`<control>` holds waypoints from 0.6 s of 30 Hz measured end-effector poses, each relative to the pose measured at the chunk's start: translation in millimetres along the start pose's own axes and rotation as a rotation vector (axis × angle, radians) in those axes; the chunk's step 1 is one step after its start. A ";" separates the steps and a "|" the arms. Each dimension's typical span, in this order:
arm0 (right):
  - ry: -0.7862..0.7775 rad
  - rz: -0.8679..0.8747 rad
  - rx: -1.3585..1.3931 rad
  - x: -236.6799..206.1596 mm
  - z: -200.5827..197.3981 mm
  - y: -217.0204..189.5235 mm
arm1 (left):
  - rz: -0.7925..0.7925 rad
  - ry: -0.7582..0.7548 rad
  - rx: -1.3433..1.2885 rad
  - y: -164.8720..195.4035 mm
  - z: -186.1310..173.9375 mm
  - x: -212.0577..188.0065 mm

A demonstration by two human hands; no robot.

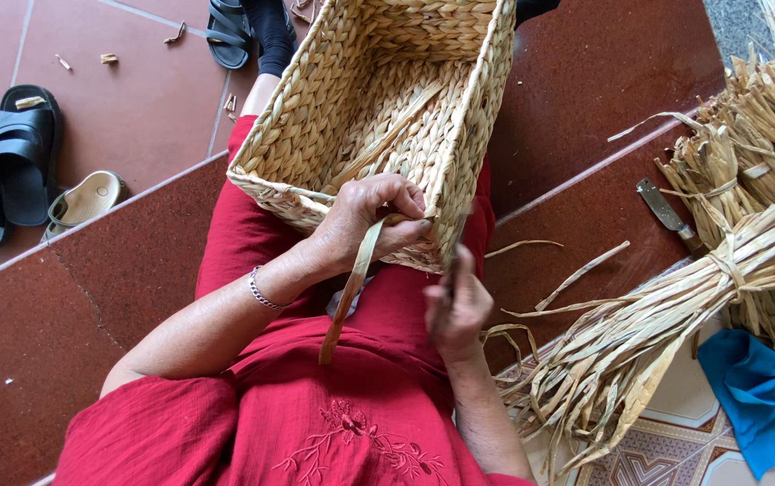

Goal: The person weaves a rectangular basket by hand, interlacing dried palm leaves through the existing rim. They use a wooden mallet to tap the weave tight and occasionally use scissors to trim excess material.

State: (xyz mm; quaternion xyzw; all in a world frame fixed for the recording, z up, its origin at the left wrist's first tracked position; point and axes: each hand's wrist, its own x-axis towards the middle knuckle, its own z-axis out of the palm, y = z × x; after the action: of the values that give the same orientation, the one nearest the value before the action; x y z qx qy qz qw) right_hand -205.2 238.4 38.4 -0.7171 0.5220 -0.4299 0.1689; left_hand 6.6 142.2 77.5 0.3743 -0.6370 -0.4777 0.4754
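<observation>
The left hand [365, 220] is curling its grip around a flat dried strand [351, 292], pinching it against the near rim of the woven basket [378, 99]; the strand's free end is hanging down over the red-clothed lap. The right hand [456, 310] is closing its grip on a thin dark tool [448, 270], blurred, its tip pointing up at the basket's near corner. The basket is resting tilted on the person's lap, its open mouth facing the camera.

To the right, a tied bundle of dried reeds [675, 306] is lying on the red tiled floor [63, 306], with more bundles [765, 117] stacked behind it. A knife [664, 211] is lying between them, and a blue cloth [761, 387] is sitting just beside the bundle's thick end. Well apart on the left, black sandals [5, 162] and a pale sandal [86, 200] are lying on the floor.
</observation>
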 end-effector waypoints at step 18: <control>-0.217 0.805 -0.685 -106.5 -74.5 135.3 | -0.096 -0.106 -0.193 10.6 -18.6 -0.1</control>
State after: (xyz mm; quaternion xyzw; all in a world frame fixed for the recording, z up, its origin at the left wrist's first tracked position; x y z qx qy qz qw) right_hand -355.0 295.1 -59.3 -0.5148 0.8454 -0.0596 0.1296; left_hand 24.2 140.3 89.4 0.3309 -0.5938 -0.5781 0.4514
